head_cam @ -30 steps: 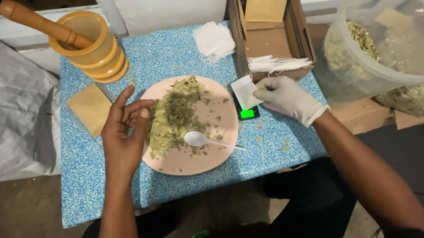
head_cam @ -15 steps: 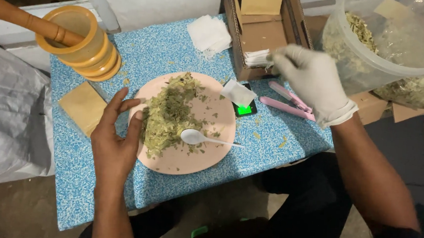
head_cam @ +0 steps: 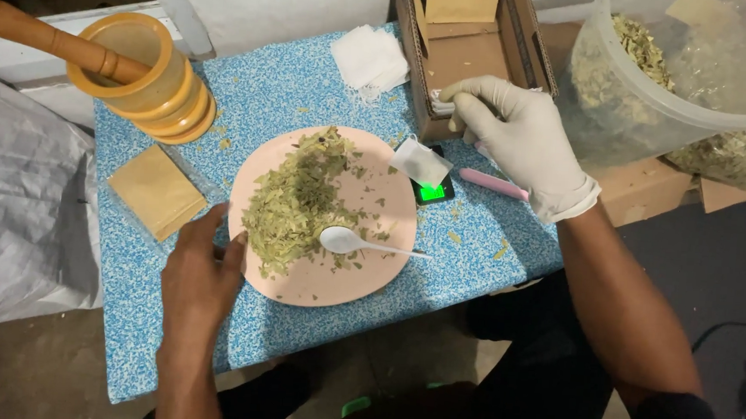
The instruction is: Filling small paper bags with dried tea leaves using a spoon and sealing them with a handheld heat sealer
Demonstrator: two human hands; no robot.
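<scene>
left hand (head_cam: pixel 199 281), bare, fingers loosely spread, touches pink plate (head_cam: pixel 312 288) rim at 9 o'clock. gloved right hand (head_cam: pixel 515 141) pinches white sachets (head_cam: pixel 442 104) at cardboard box (head_cam: pixel 461 47), 2 o'clock.

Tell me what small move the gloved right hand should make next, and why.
Probably draw the right hand back from the cardboard box toward the small scale. Its fingers are at the box's front edge, on what looks like white paper pieces. The scale is lit green and already bears one white sachet. The left hand rests at the rim of the pink plate of dried leaves.
</scene>
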